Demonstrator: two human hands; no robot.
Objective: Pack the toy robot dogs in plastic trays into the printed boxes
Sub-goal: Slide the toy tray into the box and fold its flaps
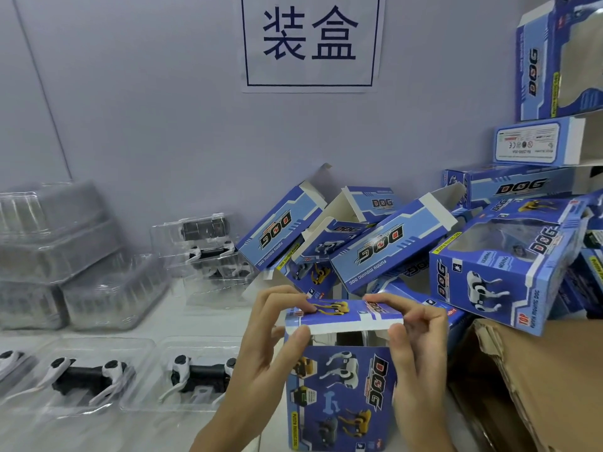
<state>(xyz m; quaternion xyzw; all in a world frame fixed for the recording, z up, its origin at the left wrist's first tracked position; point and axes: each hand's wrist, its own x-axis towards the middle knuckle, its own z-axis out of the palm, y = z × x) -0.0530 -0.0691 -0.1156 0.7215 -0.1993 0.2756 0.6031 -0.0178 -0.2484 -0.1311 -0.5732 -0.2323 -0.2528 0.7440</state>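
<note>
Blue printed box (341, 386) stands at six o'clock; left hand (261, 347) and right hand (417, 353) pinch its top flap (346, 316). Misaligned tucking could crease the flap against the tray inside.

"装盒" on the wall sign (311, 44); "DOG" on the printed boxes (504, 265).

Blue printed "DOG" box (341, 386) upright in front of me, top flap (346, 316) half down, gap showing. Toy robot dogs, black/white, in clear trays: two at my left (88, 376) (195, 375), stack further back (204, 249). Empty open boxes (385, 246) piled behind.
</note>
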